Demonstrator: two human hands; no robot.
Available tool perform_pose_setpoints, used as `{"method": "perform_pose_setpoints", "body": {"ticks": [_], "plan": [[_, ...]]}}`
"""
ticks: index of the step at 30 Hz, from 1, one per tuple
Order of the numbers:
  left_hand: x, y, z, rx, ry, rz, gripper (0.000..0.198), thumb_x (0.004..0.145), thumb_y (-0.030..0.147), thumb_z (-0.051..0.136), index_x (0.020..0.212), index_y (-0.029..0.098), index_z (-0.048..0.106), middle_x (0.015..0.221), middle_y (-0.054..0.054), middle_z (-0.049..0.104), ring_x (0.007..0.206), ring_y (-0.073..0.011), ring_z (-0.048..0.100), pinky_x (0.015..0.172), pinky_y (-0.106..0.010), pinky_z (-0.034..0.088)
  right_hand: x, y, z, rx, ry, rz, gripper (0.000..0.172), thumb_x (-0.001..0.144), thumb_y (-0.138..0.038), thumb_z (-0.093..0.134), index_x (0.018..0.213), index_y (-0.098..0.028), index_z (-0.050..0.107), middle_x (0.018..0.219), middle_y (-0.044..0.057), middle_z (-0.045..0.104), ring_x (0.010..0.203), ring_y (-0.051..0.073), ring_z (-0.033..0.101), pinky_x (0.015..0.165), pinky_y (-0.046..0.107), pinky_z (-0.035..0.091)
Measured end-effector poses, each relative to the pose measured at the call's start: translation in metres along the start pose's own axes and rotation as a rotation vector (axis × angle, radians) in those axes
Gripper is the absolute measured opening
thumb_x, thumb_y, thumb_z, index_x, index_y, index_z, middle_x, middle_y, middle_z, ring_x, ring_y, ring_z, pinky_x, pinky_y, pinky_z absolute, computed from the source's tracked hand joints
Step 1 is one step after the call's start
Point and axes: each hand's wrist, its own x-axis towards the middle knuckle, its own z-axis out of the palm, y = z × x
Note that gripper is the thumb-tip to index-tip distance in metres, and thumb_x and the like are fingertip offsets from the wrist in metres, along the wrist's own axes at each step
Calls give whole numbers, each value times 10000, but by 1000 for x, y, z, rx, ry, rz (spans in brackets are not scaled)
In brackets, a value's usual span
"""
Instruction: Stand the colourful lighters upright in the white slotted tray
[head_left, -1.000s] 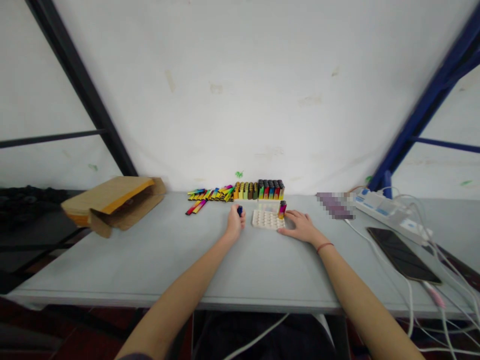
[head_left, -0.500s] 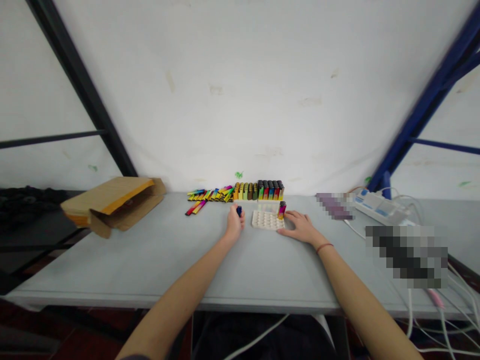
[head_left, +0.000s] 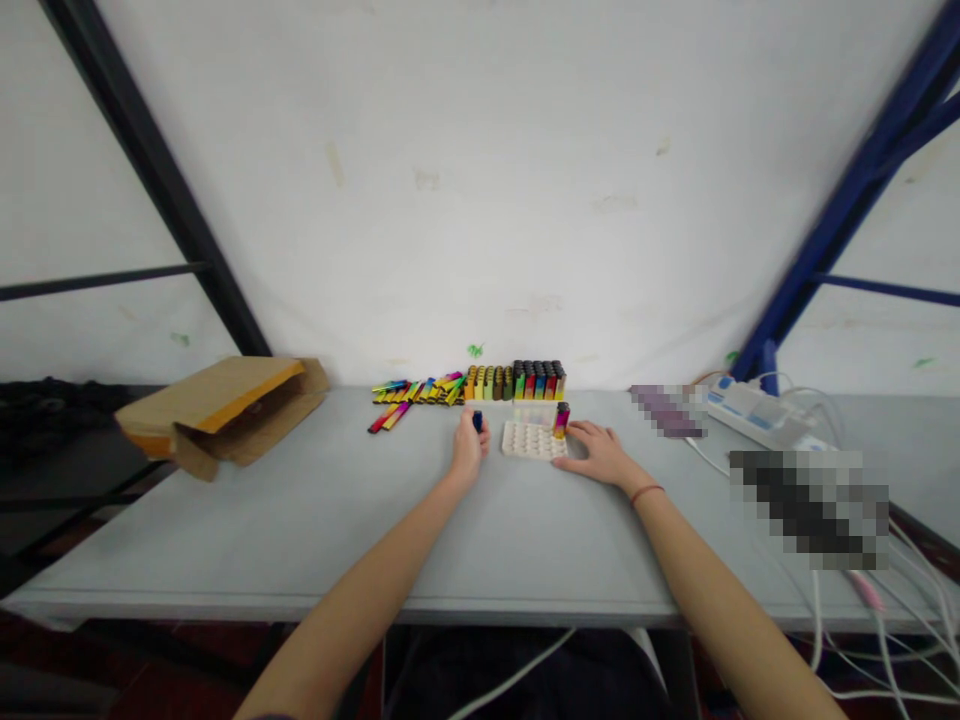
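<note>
In my left hand [head_left: 469,447] the fingers are closed around a lighter [head_left: 478,422]; only its dark blue top shows. Just to the right lies a white tray [head_left: 525,440] with rows of round holes. One purple and yellow lighter [head_left: 561,420] stands upright in the tray's right end. My right hand [head_left: 600,453] holds the tray's right end, thumb at the front corner and fingers beside the standing lighter. Behind the tray, upright lighters stand in rows, some with yellowish tops [head_left: 487,384] and some with black tops [head_left: 538,380].
Loose shiny multicoloured lighters [head_left: 420,392] lie in a pile at the back, left of the rows. An open cardboard box [head_left: 217,400] sits on the table's left. To the right are a power strip [head_left: 757,415], cables and blurred-out items. A wall closes off the back.
The view has shifted slightly. Both hands, the tray and the standing lighter keep their places relative to each other.
</note>
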Motion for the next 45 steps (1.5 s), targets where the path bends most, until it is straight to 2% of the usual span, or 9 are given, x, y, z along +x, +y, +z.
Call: {"method": "perform_pose_setpoints", "body": {"ticks": [5, 8, 11, 17, 25, 30, 34, 40, 45], "plan": [[-7, 0, 12, 168, -166, 340, 218, 937, 437, 519, 935, 220, 537, 607, 64, 482, 513, -109, 447, 533, -215, 372, 0, -1, 0, 5, 7, -5, 712, 869, -664, 639, 1427, -224, 586, 1512, 164, 537, 1405, 368, 463, 1158, 596, 304], [-13, 3, 28, 316, -332, 538, 170, 900, 369, 615, 973, 216, 622, 848, -22, 632, 803, -167, 609, 748, -264, 487, -1, -2, -1, 9, 10, 0, 724, 865, -658, 646, 1432, -214, 578, 1515, 172, 533, 1406, 370, 463, 1159, 618, 294], [-14, 2, 47, 430, -437, 660, 161, 863, 317, 672, 977, 209, 706, 1056, -87, 662, 1010, -225, 610, 885, -317, 500, -1, -2, -1, 9, 18, -4, 719, 857, -650, 656, 1428, -219, 583, 1515, 173, 534, 1403, 373, 467, 1157, 619, 296], [-5, -15, 66, 507, -496, 633, 154, 858, 259, 672, 984, 219, 752, 1042, -83, 690, 954, -229, 623, 919, -362, 513, -1, -2, 0, 15, 22, -24, 693, 854, -653, 656, 1415, -250, 594, 1514, 161, 536, 1395, 366, 473, 1147, 613, 303], [-3, -22, 64, 590, -441, 663, 241, 861, 240, 672, 1098, 251, 715, 1058, -60, 708, 904, -218, 646, 982, -369, 491, -1, -2, -1, 27, 18, -33, 688, 860, -655, 656, 1409, -245, 595, 1490, 157, 554, 1386, 355, 483, 1134, 604, 320], [-9, -15, 61, 641, -449, 721, 216, 858, 262, 664, 1060, 268, 739, 1092, -71, 705, 1037, -249, 636, 1064, -379, 446, -1, -2, -1, 24, 18, -24, 691, 860, -663, 647, 1401, -236, 597, 1502, 163, 540, 1389, 365, 478, 1145, 639, 293], [3, 13, 33, 684, -262, 763, 228, 876, 286, 618, 1074, 251, 725, 1066, -95, 700, 1070, -274, 616, 1090, -402, 420, -1, 0, 0, 27, 15, -28, 708, 861, -679, 639, 1416, -242, 590, 1505, 158, 539, 1386, 361, 481, 1156, 616, 293], [36, 49, -67, 1032, 394, 620, 187, 882, 160, 505, 954, 172, 677, 1174, -191, 654, 1241, -411, 519, 1060, -600, 370, 0, 0, -1, 21, -5, -14, 693, 867, -668, 638, 1404, -231, 606, 1508, 159, 541, 1400, 374, 469, 1164, 601, 296], [48, 37, -107, 982, 546, 439, 147, 834, 174, 562, 689, 176, 586, 1027, -188, 669, 1228, -468, 510, 1016, -689, 322, 0, 1, 0, 19, -6, 1, 697, 863, -669, 639, 1404, -230, 607, 1524, 158, 531, 1409, 377, 460, 1174, 610, 279]]}}
